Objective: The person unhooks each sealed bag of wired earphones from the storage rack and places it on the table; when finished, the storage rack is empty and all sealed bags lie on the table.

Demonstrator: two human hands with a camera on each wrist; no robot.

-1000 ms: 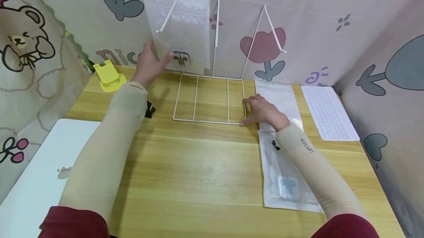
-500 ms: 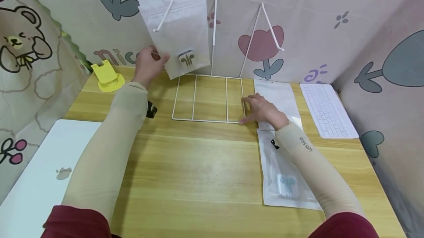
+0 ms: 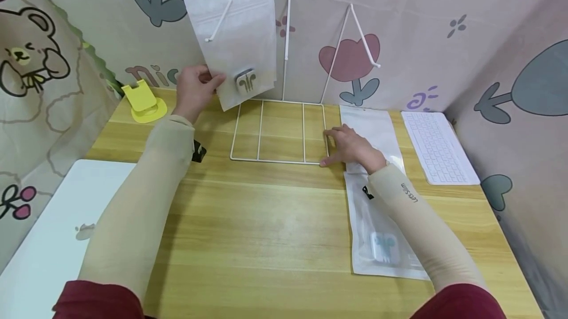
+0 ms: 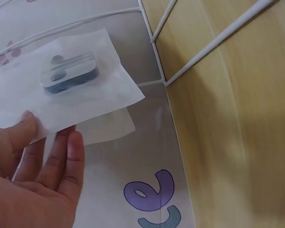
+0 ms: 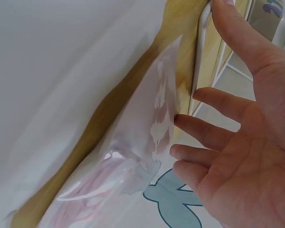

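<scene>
Left hand: fingers and thumb pinch the left edge of a white pouch, which hangs tilted on the left side of the wire rack, far on the bench. Right hand: fingers apart, touching the rack base's right side.
</scene>
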